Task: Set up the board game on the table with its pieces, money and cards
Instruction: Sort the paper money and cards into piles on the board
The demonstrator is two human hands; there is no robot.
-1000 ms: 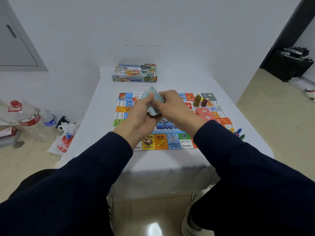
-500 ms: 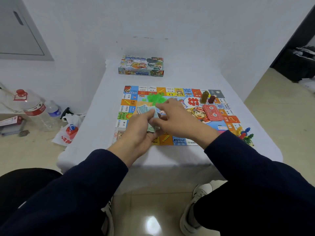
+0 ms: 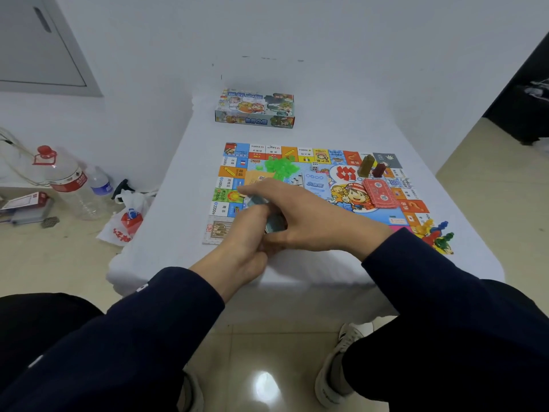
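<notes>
Both hands have dropped lower over the game board's (image 3: 322, 185) near left part. Left hand (image 3: 248, 233) grips the money stack (image 3: 273, 223); right hand (image 3: 300, 218) pinches its top.

- A matt white cloth (image 3: 341, 129) is draped over the table.
- Printed paper is seen in the board (image 3: 329, 162).
- Translucent green plastic houses (image 3: 280, 166) are piled at its 11 o'clock.
- Glossy tiles cover the floor (image 3: 267, 352).
</notes>
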